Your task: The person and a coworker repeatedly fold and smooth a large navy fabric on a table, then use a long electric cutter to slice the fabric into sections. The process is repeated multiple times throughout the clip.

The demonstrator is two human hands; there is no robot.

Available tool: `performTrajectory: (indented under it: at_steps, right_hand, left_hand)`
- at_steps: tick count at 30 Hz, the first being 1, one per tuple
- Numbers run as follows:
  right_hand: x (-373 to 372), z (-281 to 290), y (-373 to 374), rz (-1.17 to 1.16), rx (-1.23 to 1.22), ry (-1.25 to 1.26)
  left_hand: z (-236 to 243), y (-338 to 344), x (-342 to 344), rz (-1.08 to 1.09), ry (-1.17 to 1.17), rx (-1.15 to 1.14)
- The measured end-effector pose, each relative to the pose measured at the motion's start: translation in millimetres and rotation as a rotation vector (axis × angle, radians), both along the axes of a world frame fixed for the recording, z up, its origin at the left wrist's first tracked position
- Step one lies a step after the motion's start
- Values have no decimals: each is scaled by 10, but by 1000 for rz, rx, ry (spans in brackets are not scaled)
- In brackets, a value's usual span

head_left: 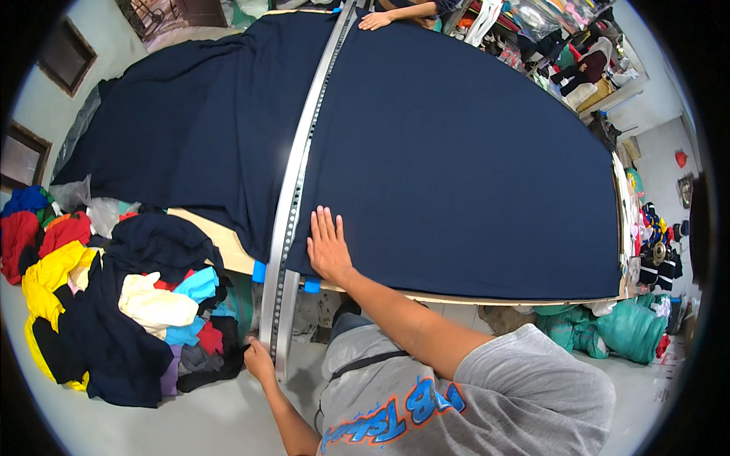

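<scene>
Dark navy fabric (471, 152) lies spread over a long table, smooth on the right and wrinkled on the left. A long metal rail (298, 156) with a row of round holes crosses it from the far edge to the near edge and sticks out past the table. My right hand (329, 247) rests palm down on the fabric, just right of the rail, fingers stretched out. Beyond the table's near edge, my left hand (260, 359) is closed at the left side of the rail's near end. Its fingertips are partly hidden.
Across the table, another person's hand (376, 20) lies on the fabric by the rail's far end. A heap of coloured cloth (156, 304) is at the left, near the floor. Green wrapped bundles (627, 333) sit below the right table edge. Blue clips (312, 285) flank the rail.
</scene>
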State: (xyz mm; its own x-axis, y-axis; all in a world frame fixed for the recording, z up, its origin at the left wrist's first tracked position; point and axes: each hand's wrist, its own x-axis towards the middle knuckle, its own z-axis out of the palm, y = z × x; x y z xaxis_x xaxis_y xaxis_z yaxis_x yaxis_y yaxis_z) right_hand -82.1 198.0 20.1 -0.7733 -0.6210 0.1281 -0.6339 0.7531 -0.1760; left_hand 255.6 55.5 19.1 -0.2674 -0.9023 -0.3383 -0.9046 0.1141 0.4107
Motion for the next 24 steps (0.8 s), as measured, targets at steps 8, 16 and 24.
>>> performTrajectory:
  at_steps: [8, 16, 24]
  right_hand:
    - [-111, 299, -141, 577, 193, -324]
    - [-389, 256, 686, 447, -224, -163]
    - [-1159, 258, 1599, -74, -176, -9]
  left_hand:
    - [813, -2, -65, -15, -59, -70]
    - [676, 11, -91, -7, -72, -21]
    - [194, -323, -880, -227, 435, -187]
